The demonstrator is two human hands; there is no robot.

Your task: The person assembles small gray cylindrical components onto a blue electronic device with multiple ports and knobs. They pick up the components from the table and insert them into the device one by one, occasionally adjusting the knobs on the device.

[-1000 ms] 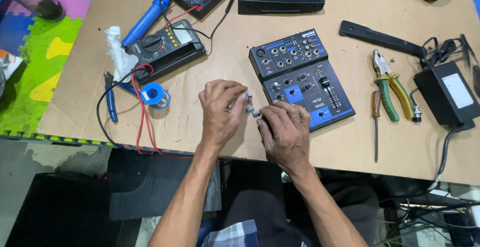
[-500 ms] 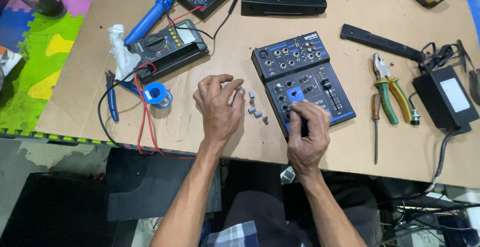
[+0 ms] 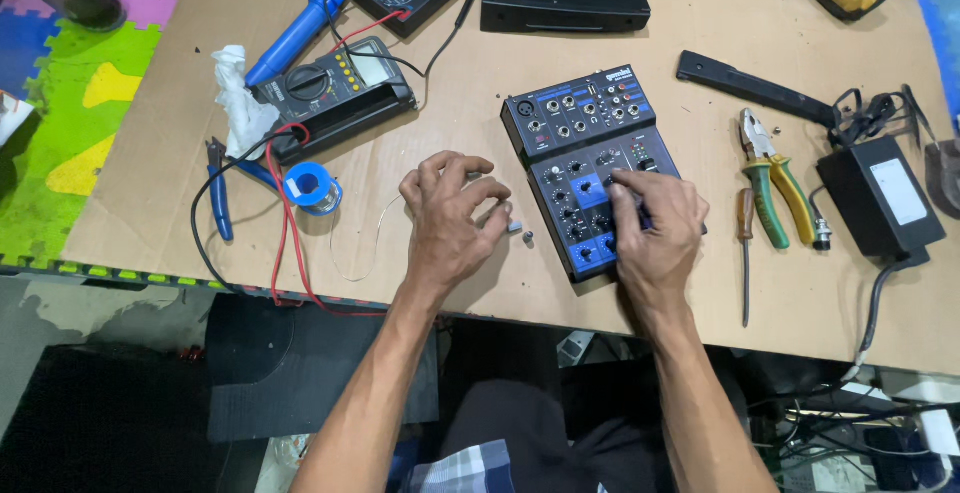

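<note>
As far as can be judged from above, work part-way through. Found mixer (image 3: pixel 585 123) lying flat and askew on cardboard sheet (image 3: pixel 700 13), most knobs seated on its panel, none seen missing with certainty.

Right hand (image 3: pixel 655 233): fingertips pinched together on lower blue part of mixer panel; whatever sits between them hidden. Left hand (image 3: pixel 450 218): clawed, fingers bent, tips resting on cardboard just left of mixer; nothing seen gripped, underside hidden, so cannot tell whether anything held.

Two small loose parts (image 3: pixel 527 237), grey and stubby, lying on cardboard between left hand and mixer, not yet fitted anywhere. Judged outstanding: those loose parts.

Materials and shapes:
- Mixer: dark, rectangular, hard casing; rows of small round knobs and sockets, blue patches.
- Cardboard sheet: matt brown, scuffed.
- Multimeter (image 3: pixel 335 93): black, boxy, red and black leads trailing off it.
- Solder reel (image 3: pixel 312 188): blue spool, thin bright wire curling away.
- Crumpled tissue (image 3: pixel 238 103): white, soft.
- Pliers (image 3: pixel 770 178): steel jaws, green and yellow sleeves.
- Screwdriver (image 3: pixel 745 253): slim shaft, brown handle.
- Power brick (image 3: pixel 880 198): black, smooth, cabled.
- Foam mat (image 3: pixel 60 103): bright interlocking tiles, at left.
</note>
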